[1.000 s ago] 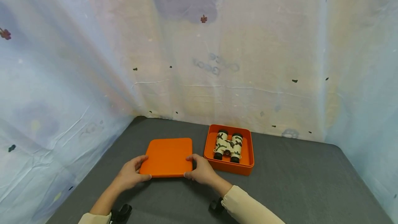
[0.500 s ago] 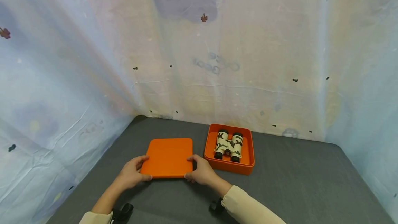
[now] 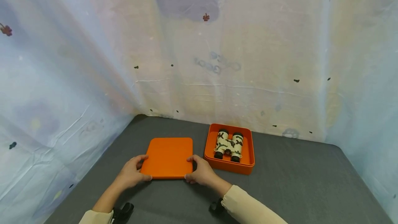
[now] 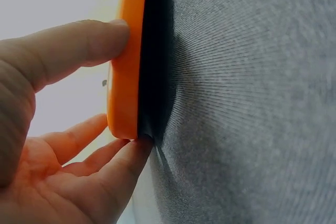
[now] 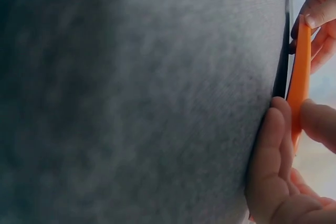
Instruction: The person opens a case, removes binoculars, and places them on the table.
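Head: left hand (image 3: 130, 174) and right hand (image 3: 200, 173), fingers part-curled, pinch the lid (image 3: 169, 156) at its near corners, beside the box (image 3: 228, 167) holding binoculars (image 3: 229, 146). Left wrist: thumb on edge, fingertip beneath; lid looks raised off table (image 4: 252, 98). Right wrist: similar pinch; even pressure should keep it level.

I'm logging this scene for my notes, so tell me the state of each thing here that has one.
Orange lid: off the box, flat face up, in both hands.
Orange box: open, upright.
Binoculars: lying inside the box, untouched.
Left hand: gripping the lid's left side.
Right hand: gripping its right side.
Backdrop: hanging, creased.
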Available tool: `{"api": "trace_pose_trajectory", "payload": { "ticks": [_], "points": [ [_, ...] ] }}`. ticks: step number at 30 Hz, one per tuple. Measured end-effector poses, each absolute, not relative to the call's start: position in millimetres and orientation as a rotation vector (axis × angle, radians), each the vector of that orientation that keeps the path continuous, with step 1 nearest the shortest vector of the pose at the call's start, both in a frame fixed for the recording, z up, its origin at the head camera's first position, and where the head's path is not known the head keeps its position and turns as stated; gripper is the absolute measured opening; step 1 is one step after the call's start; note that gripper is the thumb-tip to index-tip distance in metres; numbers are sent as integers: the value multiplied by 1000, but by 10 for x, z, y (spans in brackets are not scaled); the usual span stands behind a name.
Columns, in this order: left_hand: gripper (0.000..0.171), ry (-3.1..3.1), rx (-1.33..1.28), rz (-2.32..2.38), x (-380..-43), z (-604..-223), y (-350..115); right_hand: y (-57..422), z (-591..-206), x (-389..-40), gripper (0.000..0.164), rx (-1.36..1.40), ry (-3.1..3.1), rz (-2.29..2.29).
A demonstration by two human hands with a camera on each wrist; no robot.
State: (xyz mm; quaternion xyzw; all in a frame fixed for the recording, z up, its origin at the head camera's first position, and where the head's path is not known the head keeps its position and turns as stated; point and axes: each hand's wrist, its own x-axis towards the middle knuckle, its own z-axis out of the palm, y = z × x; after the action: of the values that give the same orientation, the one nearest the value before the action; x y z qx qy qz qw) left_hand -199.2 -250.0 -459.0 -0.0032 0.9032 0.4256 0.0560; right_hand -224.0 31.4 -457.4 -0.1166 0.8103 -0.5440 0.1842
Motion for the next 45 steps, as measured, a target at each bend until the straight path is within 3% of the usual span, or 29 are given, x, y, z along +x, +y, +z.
{"api": "trace_pose_trajectory", "payload": {
  "ticks": [20,35,45],
  "points": [
    [86,2798,20,1219,-1982,-4605,-2477,336,-4572,-2219,43,-380,2329,-1466],
    [51,3015,191,1142,-1990,-4522,-2402,520,-4470,-2083,33,-730,2481,-1304],
    [48,2926,330,1431,-2117,-4503,-2085,828,-4274,-1962,27,-781,2419,-1332]
  ]
}}
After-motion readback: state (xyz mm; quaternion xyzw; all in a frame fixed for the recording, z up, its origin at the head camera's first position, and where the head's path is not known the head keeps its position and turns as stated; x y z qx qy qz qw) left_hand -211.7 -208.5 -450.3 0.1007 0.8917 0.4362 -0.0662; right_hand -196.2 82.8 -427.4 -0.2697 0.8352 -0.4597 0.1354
